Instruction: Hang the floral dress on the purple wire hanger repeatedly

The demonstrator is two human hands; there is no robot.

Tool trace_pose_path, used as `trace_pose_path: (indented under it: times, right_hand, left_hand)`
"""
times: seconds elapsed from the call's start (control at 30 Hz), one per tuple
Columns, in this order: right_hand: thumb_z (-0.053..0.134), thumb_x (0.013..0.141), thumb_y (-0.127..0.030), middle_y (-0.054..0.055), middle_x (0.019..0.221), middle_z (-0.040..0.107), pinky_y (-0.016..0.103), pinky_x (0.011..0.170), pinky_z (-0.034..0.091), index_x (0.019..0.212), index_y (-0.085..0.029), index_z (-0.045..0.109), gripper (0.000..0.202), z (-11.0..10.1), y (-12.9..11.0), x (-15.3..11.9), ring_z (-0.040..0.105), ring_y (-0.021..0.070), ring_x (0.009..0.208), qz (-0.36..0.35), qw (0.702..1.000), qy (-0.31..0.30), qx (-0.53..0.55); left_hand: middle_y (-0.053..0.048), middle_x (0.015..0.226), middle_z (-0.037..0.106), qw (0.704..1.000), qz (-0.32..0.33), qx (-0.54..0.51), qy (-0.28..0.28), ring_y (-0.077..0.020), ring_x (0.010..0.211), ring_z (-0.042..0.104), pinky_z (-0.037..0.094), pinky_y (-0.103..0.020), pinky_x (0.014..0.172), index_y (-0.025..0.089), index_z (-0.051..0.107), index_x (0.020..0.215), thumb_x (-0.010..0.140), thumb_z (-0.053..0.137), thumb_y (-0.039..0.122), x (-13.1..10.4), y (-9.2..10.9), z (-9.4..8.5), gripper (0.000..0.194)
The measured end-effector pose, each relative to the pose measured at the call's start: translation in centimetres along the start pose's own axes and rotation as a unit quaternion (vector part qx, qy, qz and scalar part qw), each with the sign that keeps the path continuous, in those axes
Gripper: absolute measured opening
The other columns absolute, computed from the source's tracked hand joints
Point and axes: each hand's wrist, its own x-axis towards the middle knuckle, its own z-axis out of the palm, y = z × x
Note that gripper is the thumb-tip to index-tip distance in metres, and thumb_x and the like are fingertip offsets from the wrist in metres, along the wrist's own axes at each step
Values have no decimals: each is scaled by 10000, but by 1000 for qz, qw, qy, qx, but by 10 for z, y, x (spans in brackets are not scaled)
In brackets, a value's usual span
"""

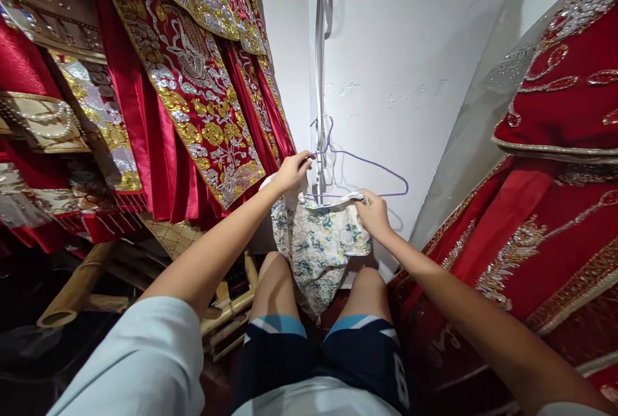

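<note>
A purple wire clothes hanger (pixel 369 162) hangs by its hook near a pale vertical rail in front of me. My left hand (pixel 292 172) is closed, thumb and finger pinching the left arm of the hanger. Below it hangs a white floral shirt (pixel 316 239) with green, yellow and blue print, its left part lying over the hanger's left side. With closed fingers my right hand (pixel 374 213) grips the shirt's upper edge near the right shoulder. The hanger's right arm is bare, above and beyond that hand. Part of the hanger's left end is hidden by my left hand and the cloth.
Red garments with gold and silver embroidery (pixel 193 75) hang on the left. More red beaded dresses (pixel 570 113), partly under clear plastic, hang on the right. A white wall (pixel 405 36) with a vertical metal rail (pixel 318 49) stands ahead. Bamboo furniture (pixel 236 303) is low at the left.
</note>
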Motion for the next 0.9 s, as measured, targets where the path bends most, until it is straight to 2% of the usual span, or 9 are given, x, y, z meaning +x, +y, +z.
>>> trace_pose_path:
  times: [0.07, 0.13, 0.23, 0.3, 0.43, 0.5, 0.6, 0.73, 0.9]
  right_hand:
    - [529, 760, -273, -14, 648, 575, 268, 580, 374, 1115, -180, 638, 382, -15, 0, 5, 470, 168, 585, -8, 999, 33, -10]
    - [575, 760, -276, -42, 581, 549, 272, 548, 370, 1351, -171, 513, 604, -31, 1, 10, 449, 169, 518, -6, 997, 74, -30]
    - [653, 735, -306, -45, 569, 557, 280, 552, 387, 1450, -154, 411, 770, -52, 3, 19, 484, 182, 527, 3, 991, 115, -65]
    - [683, 720, -335, -36, 572, 554, 273, 532, 367, 1359, -151, 523, 684, -65, 2, 26, 476, 175, 527, 11, 992, 99, -72]
    - [666, 749, -363, -10, 612, 568, 257, 537, 337, 854, -161, 715, 233, -88, -5, 37, 476, 150, 571, -10, 997, -6, -77]
    - [677, 762, -393, -8, 611, 572, 252, 554, 353, 676, -165, 668, 245, -98, -14, 41, 506, 154, 605, -12, 996, -74, -58]
    - [741, 729, -485, -9, 566, 578, 257, 537, 398, 624, -173, 624, 350, -105, -33, 49, 542, 161, 565, 61, 982, -168, 63]
    - [700, 775, -566, 41, 646, 678, 338, 648, 542, 758, -190, 659, 379, -84, -60, 63, 669, 227, 649, 156, 917, -241, 277]
    - [655, 867, -413, 72, 762, 748, 362, 792, 589, 843, -173, 671, 242, -19, -73, 68, 722, 224, 741, 237, 842, -296, 383]
  left_hand:
    - [-57, 794, 685, 1000, -8, -7, 10, -182, 775, 650, 475, -280, 777, 129, 640, 1002, 941, 420, 236, -3, -2, -2, 251]
    - [-42, 749, 664, 1000, -12, -12, 10, -169, 734, 630, 463, -268, 744, 146, 631, 943, 938, 420, 222, -6, -5, -7, 224]
    - [-45, 769, 665, 1000, -6, -1, -2, -168, 723, 613, 452, -267, 715, 156, 627, 913, 928, 440, 228, -5, -8, -13, 201]
    - [-52, 786, 669, 1000, -5, 18, -11, -174, 718, 603, 452, -276, 706, 153, 637, 924, 923, 451, 240, -3, -8, -16, 205]
    - [-87, 860, 676, 998, -4, 65, -25, -202, 789, 614, 477, -315, 778, 136, 676, 954, 916, 463, 258, 1, -7, -24, 249]
    - [-113, 953, 673, 995, -14, 94, -12, -233, 902, 623, 480, -350, 862, 137, 699, 952, 907, 480, 290, 0, -8, -28, 270]
    - [-116, 1039, 680, 994, -80, 80, 1, -263, 1004, 627, 470, -384, 935, 147, 699, 1020, 895, 505, 363, -6, -17, -32, 316]
    - [-90, 918, 715, 982, -181, -25, -58, -236, 900, 676, 508, -368, 876, 130, 606, 1188, 911, 465, 473, -20, -33, -27, 463]
    - [-127, 1125, 694, 980, -182, -8, -81, -257, 1049, 652, 496, -380, 945, 147, 590, 1179, 833, 579, 438, -33, -44, -20, 453]
